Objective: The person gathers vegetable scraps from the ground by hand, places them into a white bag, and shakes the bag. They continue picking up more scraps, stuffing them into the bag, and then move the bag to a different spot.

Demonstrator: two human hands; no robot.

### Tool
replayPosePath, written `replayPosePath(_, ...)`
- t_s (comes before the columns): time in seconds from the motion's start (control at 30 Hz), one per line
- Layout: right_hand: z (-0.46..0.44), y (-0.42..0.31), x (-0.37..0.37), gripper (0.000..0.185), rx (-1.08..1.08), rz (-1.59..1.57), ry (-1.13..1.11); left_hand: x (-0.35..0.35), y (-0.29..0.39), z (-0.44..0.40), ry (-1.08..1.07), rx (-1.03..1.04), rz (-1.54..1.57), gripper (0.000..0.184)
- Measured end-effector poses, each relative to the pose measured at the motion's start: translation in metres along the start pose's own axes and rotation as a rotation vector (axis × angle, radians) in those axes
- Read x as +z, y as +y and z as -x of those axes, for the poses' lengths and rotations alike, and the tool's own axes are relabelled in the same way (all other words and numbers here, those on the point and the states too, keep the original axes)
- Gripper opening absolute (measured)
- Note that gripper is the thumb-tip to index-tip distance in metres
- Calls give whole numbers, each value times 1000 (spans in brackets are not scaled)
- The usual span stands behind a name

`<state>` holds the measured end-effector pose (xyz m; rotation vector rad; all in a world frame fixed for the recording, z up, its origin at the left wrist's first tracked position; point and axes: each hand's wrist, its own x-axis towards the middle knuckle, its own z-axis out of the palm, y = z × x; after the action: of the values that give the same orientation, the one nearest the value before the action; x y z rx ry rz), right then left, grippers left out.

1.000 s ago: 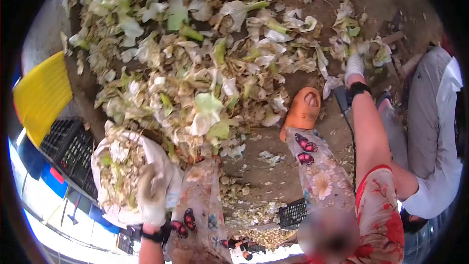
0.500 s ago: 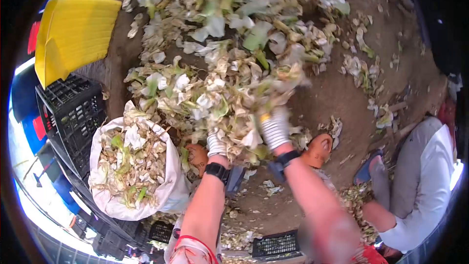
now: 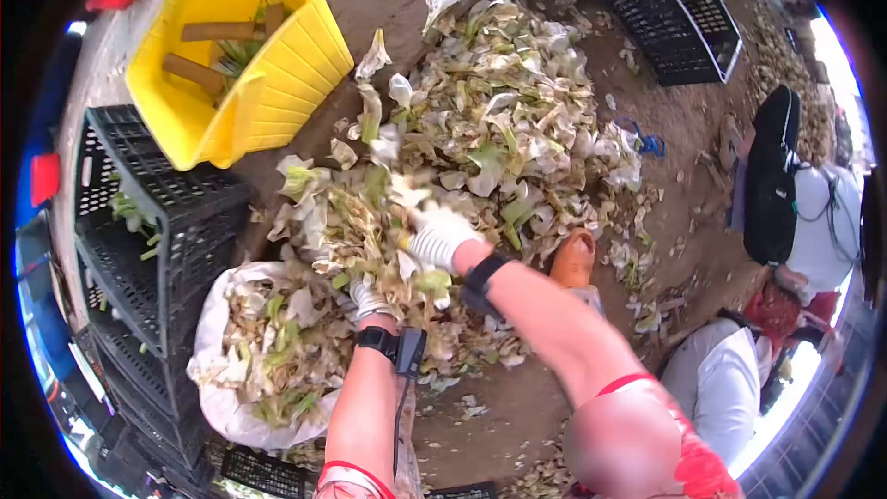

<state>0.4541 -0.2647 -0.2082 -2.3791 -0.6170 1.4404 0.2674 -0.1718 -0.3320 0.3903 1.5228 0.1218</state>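
Note:
My left hand [image 3: 366, 299], in a striped white glove, is under a loose armful of withered leaves [image 3: 356, 222], its fingers mostly buried in them. From the other side my right hand [image 3: 439, 238], gloved alike, presses on the same leaves, so the bunch is held between both hands. Its fingertips are partly blurred. The bunch is beside and partly over the rim of an open white sack [image 3: 217, 314], which is full of similar dry leaves and green bits. A large heap of pale, wilted leaves [image 3: 508, 102] lies on the ground beyond my hands.
At the upper left stands a yellow bin [image 3: 286, 83] with wooden-handled tools inside. Black crates [image 3: 199, 212] are stacked left of the sack; another black crate [image 3: 661, 18] lies at the upper right. An orange shoe [image 3: 574, 259] is near my right arm. People sit at the right.
Both hands have moved left with the leaves, from the heap towards the sack. The view has shifted, showing more of the yellow bin and the crate at the upper right.

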Motion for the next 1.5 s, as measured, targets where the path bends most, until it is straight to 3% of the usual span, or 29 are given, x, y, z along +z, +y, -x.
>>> replayPosePath(0.03, 2, 1, -40, 52, -17, -10, -96, 23, 5, 11, 273, 15, 4, 38)
replayPosePath(0.07, -13, 20, -68, 43, -105, 54, -45, 30, 1, -3, 227, 34, 59, 36)
replayPosePath(0.1, -32, 45, -94, 36, -216, 181, 156, 33, -7, -17, 186, 49, 109, 35)
replayPosePath(0.13, -67, 113, -133, 26, -418, 142, 472, 59, 5, 14, 350, 69, -52, 29)
replayPosePath(0.17, -102, 180, -173, 17, -600, 153, 805, 46, -5, -3, 332, 25, -75, 27)
replayPosePath(0.27, -125, 172, -250, 49, 38, -936, 574, -3, -16, -58, 275, -52, -127, 24)
replayPosePath(0.3, -148, 193, -265, 65, 188, -956, 475, -5, -13, -65, 262, -52, -114, 24)
replayPosePath(0.33, -155, 185, -253, 72, 283, -697, 476, 10, -5, -62, 268, -33, -47, 25)
replayPosePath(0.43, -203, 195, -208, 77, 7, 24, 439, 53, 0, -23, 182, 118, 34, 31)
replayPosePath(0.47, -192, 173, -196, 70, 236, -79, 344, 56, -3, -26, 183, 97, 97, 30)
replayPosePath(0.5, -170, 157, -178, 67, 110, -84, 346, 60, -5, -30, 186, 76, 160, 30)
replayPosePath(0.53, -155, 131, -162, 65, -2, 51, 214, 70, -8, -22, 196, -2, -357, 27)
replayPosePath(0.6, -156, 125, -118, 66, 54, 277, 20, 79, -30, -30, 57, 62, -249, 25)
replayPosePath(0.63, -128, 95, -115, 67, 156, 275, 69, 84, -39, -41, -16, 106, -194, 24)
replayPosePath(0.67, -122, 89, -109, 64, 130, 241, 32, 87, -42, -50, -89, 155, -140, 24)
replayPosePath(0.77, -103, 87, -71, 56, 56, 66, 87, 63, -56, -45, -198, -80, 251, 33)
replayPosePath(0.83, -83, 88, -50, 67, 18, 17, -99, 34, -74, -30, -249, -260, 521, 39)
replayPosePath(0.97, -41, 103, 24, 64, -45, 89, 163, 3, -95, -13, -138, -207, 230, 42)
replayPosePath(1.03, -41, 123, 12, 60, 41, -443, -163, -4, -105, -4, -90, -190, 87, 45)
replayPosePath(1.13, 15, 130, -68, 41, -85, -1147, -5, 36, -76, 22, -18, -246, -38, 46)
replayPosePath(1.17, 32, 143, -89, 29, -90, -1088, 224, 46, -67, 33, 86, -282, -107, 46)
replayPosePath(1.2, 30, 182, -108, 19, -278, -618, 531, 52, -63, 39, 192, -319, -177, 45)
replayPosePath(1.23, 31, 225, -115, 14, -31, -1093, 650, 54, -66, 38, 162, -293, -163, 44)
replayPosePath(1.27, 32, 254, -133, 14, 324, -1029, 844, 57, -65, 34, 131, -261, -149, 43)
replayPosePath(1.3, 20, 289, -117, 19, 240, -985, 906, 58, -65, 30, 105, -227, -128, 42)
replayPosePath(1.37, 10, 348, -124, 41, 705, -1407, 654, 53, -67, 22, 61, -162, -94, 39)
replayPosePath(1.43, -11, 335, -90, 44, 556, -1240, 321, 42, -73, 19, 24, -119, -73, 37)
replayPosePath(1.47, -25, 314, -49, 46, 524, -1205, 338, 27, -79, 6, 67, -125, -316, 36)
replayPosePath(1.5, -30, 262, -37, 48, 442, -915, 197, 11, -84, -4, 9, -164, -139, 31)
